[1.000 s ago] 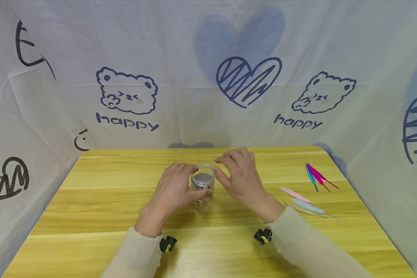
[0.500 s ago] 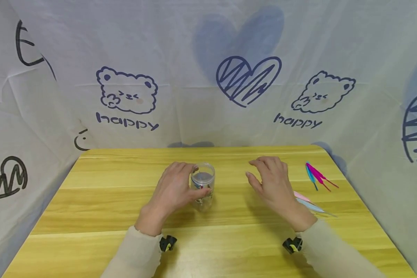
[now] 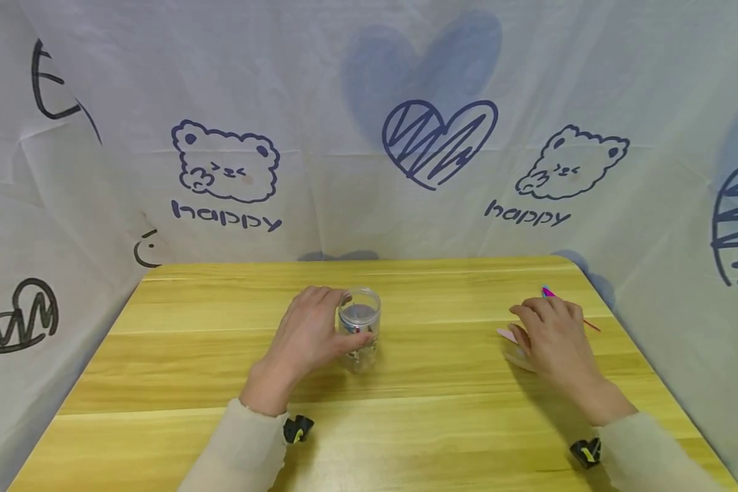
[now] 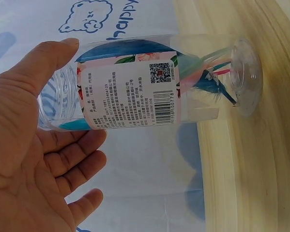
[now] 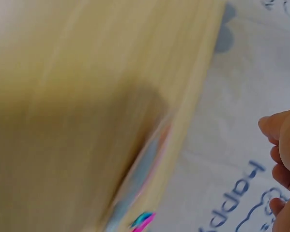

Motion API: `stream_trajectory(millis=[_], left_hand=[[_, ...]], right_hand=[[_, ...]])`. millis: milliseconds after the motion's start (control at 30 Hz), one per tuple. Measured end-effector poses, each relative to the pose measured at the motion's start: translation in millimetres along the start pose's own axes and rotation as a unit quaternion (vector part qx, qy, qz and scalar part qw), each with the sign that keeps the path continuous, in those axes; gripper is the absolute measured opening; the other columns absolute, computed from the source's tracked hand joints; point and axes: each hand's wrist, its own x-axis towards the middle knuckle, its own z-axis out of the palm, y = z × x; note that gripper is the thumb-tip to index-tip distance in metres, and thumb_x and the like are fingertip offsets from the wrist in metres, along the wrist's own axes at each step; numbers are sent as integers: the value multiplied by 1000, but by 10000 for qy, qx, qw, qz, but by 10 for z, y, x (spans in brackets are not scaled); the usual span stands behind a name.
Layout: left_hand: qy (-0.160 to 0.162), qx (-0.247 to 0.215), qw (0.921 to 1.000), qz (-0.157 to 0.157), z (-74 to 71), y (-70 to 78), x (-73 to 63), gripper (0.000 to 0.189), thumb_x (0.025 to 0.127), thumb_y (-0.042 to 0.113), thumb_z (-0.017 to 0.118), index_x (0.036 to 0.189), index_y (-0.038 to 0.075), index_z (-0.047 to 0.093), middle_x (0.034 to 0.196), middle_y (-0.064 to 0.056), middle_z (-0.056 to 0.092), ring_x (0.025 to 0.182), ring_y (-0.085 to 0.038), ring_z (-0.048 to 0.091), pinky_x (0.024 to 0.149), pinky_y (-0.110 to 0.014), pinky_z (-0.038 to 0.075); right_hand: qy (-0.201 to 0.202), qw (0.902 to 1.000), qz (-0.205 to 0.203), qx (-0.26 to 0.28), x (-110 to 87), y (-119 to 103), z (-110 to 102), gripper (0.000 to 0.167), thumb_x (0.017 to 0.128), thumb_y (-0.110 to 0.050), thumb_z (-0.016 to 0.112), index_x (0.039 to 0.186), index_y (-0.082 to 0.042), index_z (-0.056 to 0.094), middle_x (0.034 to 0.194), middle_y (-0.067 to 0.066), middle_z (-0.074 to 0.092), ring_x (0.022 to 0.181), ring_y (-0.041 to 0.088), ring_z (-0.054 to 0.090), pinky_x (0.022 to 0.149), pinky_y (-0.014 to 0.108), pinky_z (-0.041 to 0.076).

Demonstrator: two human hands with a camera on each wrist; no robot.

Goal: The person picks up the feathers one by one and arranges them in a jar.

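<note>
A clear jar (image 3: 361,314) stands upright on the table, gripped near its top by my left hand (image 3: 307,338). The left wrist view shows its printed label (image 4: 128,92) and several coloured feathers (image 4: 210,82) inside, blue and pink among them. My right hand (image 3: 556,342) hovers over the loose feathers on the right, its fingers loosely bent around nothing. It partly hides a pink feather (image 3: 507,335), a pale feather (image 3: 519,359) and a magenta feather (image 3: 549,292). Blurred in the right wrist view, a pale blue feather (image 5: 142,169) lies on the table below the hand.
The wooden table (image 3: 190,369) reaches back to a white cloth (image 3: 332,184) with drawn bears and hearts. Similar cloth hangs at both sides.
My right hand has moved away from the jar, rightwards across the table to the feathers. My left hand and the jar have stayed in place.
</note>
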Motion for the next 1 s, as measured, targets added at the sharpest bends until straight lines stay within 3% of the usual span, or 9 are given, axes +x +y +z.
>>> stream_trajectory(millis=[67,167,200,233,300,333,400,733,1000], left_hand=[[-8,-3,10000,-4,3,-4,4,74,79,59,88,127,6,69,121,-10,72,117,-31,64,113,-50,46],[-7,-7,10000,14,2,-11,10,74,79,59,88,128,5,69,121,-10,72,117,-31,64,114,-51,46],[-11,-11,10000,10,-2,-9,10,75,79,59,88,128,5,69,122,-10,72,118,-32,64,114,-51,45],[-17,-15,10000,8,-6,-7,10,75,79,59,88,129,5,69,122,-10,71,118,-32,64,115,-51,45],[-29,-33,10000,-6,-10,-5,10,75,79,58,88,129,5,69,123,-10,71,119,-32,64,116,-52,44],[-38,-43,10000,-13,-9,-5,11,75,79,58,88,129,5,69,123,-11,71,119,-32,63,116,-52,44],[-65,-61,10000,-33,-7,-3,13,76,79,58,88,130,5,69,124,-11,71,120,-32,63,117,-51,43],[-133,-101,9998,-122,-1,-5,17,77,80,58,88,132,5,68,129,-12,71,126,-34,62,120,-51,40],[-154,-99,9997,-182,-10,-3,7,77,79,58,88,132,6,68,131,-12,70,129,-34,61,121,-52,40]], right_hand=[[-102,9999,-64,-101,-73,86,-8,42,111,-37,51,108,-1,70,102,17,67,98,45,59,83,65,44],[-281,9994,-150,-160,-159,201,-31,44,112,-39,48,106,-1,70,100,16,66,97,44,59,82,64,43],[-361,9990,-165,-191,-182,236,-39,42,112,-37,50,105,-1,71,100,15,66,98,43,59,82,64,43],[-449,9986,-178,-228,-206,271,-46,30,107,-30,61,104,-1,71,99,15,66,98,42,58,82,63,43],[-635,9973,-195,-329,-251,334,-60,17,91,-16,76,101,-2,72,98,13,66,99,40,57,83,63,43],[-715,9965,-203,-385,-275,362,-61,21,82,-10,81,100,-3,72,97,13,66,98,39,57,84,62,43],[-860,9946,-240,-521,-324,413,-53,22,78,-9,84,96,-4,72,95,12,67,97,38,57,83,62,43],[-1205,9893,-264,-780,-486,514,5,20,77,-13,87,83,-10,68,88,7,65,90,35,55,80,58,42],[-1476,9850,-118,-887,-517,535,21,21,84,-11,81,72,-13,64,79,4,61,86,34,55,80,59,41]])
